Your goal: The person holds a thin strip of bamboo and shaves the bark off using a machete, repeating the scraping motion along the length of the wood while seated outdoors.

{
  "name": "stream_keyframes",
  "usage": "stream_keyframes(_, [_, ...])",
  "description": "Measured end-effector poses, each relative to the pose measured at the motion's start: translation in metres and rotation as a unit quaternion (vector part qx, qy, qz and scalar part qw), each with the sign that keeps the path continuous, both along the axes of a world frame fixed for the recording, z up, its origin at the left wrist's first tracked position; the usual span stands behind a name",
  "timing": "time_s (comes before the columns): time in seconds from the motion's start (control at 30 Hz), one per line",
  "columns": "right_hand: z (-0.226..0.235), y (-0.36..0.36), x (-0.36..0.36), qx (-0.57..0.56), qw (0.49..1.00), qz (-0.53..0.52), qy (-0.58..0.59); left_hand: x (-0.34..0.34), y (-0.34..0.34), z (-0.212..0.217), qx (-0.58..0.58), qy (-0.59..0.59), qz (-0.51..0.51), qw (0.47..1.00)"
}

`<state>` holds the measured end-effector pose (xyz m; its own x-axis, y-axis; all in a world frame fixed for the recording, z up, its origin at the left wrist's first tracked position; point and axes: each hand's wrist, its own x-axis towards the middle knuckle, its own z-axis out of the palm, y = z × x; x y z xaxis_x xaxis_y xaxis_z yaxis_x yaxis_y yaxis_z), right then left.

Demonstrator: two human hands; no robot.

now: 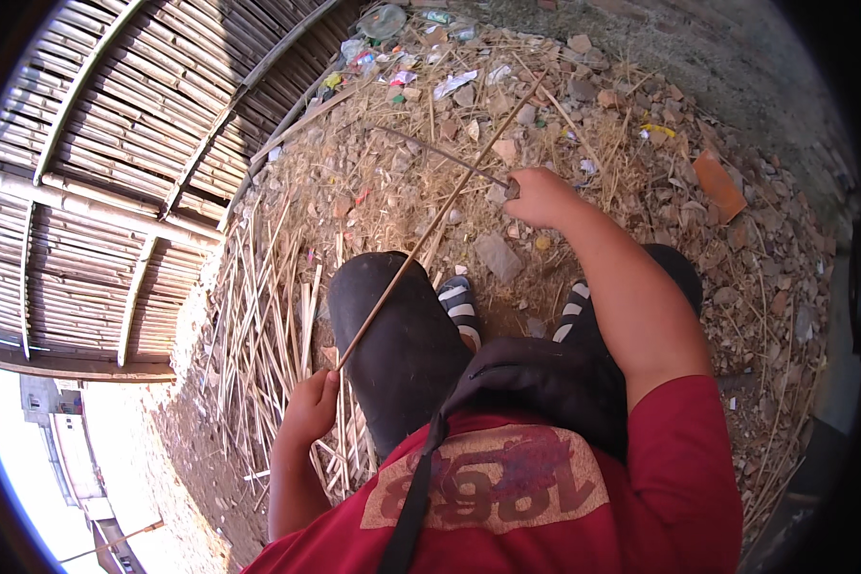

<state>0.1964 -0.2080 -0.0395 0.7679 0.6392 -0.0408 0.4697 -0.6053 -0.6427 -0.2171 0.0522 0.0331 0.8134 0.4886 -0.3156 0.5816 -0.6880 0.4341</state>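
Note:
My left hand (311,407) is closed round the near end of a long thin bamboo strip (399,275). The strip slants up and to the right, passing over my left knee and out above the rubble. My right hand (542,198) is a fist around a slim, dark, slightly curved blade (421,144), whose handle is hidden in my fingers. Pointing left and a little away from me, the blade crosses the strip beyond my knees. Whether the two touch at the crossing, I cannot tell.
Many split bamboo strips (258,354) lie in a pile to my left, beside a bamboo slat wall (115,182). Stones, straw and plastic litter (383,62) cover the ground ahead. An orange brick piece (718,187) lies to the right, near a grey wall (737,72).

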Motion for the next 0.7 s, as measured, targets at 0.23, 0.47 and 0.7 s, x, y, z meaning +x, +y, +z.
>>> stream_keyframes(0.23, [0.049, 0.02, -0.058, -0.161, 0.956, 0.241, -0.051, -0.003, 0.003, 0.01, 0.001, 0.014, -0.014, 1.0])
stream_keyframes(0.47, [0.008, 0.001, -0.009, -0.053, 0.996, 0.072, 0.0, -0.005, 0.008, 0.009, -0.038, 0.03, -0.001, 0.999])
stream_keyframes(0.7, [0.011, 0.012, -0.018, -0.121, 0.983, 0.121, 0.074, -0.009, 0.014, -0.033, 0.041, -0.058, -0.019, 0.997])
